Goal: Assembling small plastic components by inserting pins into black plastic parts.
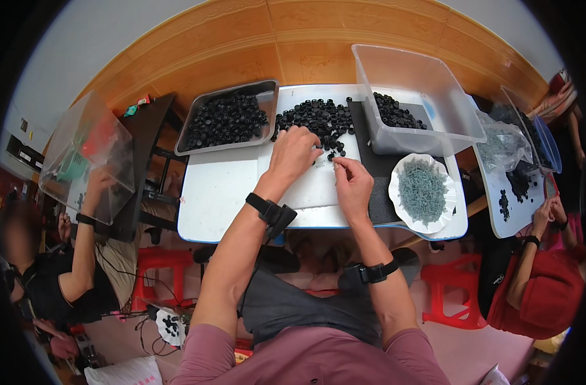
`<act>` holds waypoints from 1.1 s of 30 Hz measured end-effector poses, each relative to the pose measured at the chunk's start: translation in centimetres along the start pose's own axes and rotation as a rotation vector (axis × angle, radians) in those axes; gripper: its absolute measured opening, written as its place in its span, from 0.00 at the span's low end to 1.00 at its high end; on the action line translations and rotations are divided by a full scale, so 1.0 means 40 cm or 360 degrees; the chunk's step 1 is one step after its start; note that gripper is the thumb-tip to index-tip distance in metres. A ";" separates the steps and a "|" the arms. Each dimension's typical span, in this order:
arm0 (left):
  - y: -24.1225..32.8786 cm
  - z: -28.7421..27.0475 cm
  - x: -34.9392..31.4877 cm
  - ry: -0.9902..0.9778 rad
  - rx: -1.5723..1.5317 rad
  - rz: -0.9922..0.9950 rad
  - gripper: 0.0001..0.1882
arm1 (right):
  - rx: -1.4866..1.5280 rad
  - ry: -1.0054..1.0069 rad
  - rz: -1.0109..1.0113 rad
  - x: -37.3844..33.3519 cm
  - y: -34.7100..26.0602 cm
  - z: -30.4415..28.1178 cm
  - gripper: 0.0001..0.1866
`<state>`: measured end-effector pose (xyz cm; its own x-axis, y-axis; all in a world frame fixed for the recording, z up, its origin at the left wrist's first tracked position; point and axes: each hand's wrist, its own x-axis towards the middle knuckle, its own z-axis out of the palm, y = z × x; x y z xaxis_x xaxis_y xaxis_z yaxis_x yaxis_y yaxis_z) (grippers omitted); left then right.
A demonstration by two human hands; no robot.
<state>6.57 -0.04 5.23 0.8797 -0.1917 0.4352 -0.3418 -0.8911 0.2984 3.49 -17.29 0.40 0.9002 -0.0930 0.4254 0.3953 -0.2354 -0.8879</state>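
My left hand (pixel 293 151) reaches to the near edge of a loose pile of small round black caps (pixel 322 115) on the white table. Its fingers are bent together with the thumb; what sits between them is too small to make out. Close beside it on the right, my right hand (pixel 353 186) is closed in a pinch just below a few stray caps (pixel 336 149). Whatever its fingertips hold is hidden. To the right of that hand, a white scalloped plate (pixel 395 194) bears a heap of thin grey-green pieces (pixel 422 188).
A metal tray (pixel 225 148) of black caps stands at the table's left back. At right back, a clear plastic bin (pixel 428 138) holds more caps, partly over a dark mat (pixel 383 183). People work on both sides, near red stools (pixel 453 289). A wooden panel (pixel 318 58) rises behind.
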 end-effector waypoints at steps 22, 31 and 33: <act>0.009 0.016 -0.174 0.0106 -0.1769 -0.1017 0.12 | -0.0682 -0.0375 -0.0139 -0.003 0.002 0.026 0.07; -0.006 0.051 -0.208 0.0452 -0.1761 -0.0795 0.08 | -0.0566 -0.0383 -0.0100 0.014 -0.014 0.027 0.06; -0.011 0.052 -0.206 0.0613 -0.1821 -0.0829 0.09 | -0.0575 -0.0400 -0.0117 0.032 -0.017 0.025 0.05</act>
<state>0.16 1.09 -0.26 0.9076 0.3653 0.2070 -0.2456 0.0622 0.9674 4.57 -16.29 1.38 0.9063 0.1641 0.3896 0.4107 -0.5597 -0.7198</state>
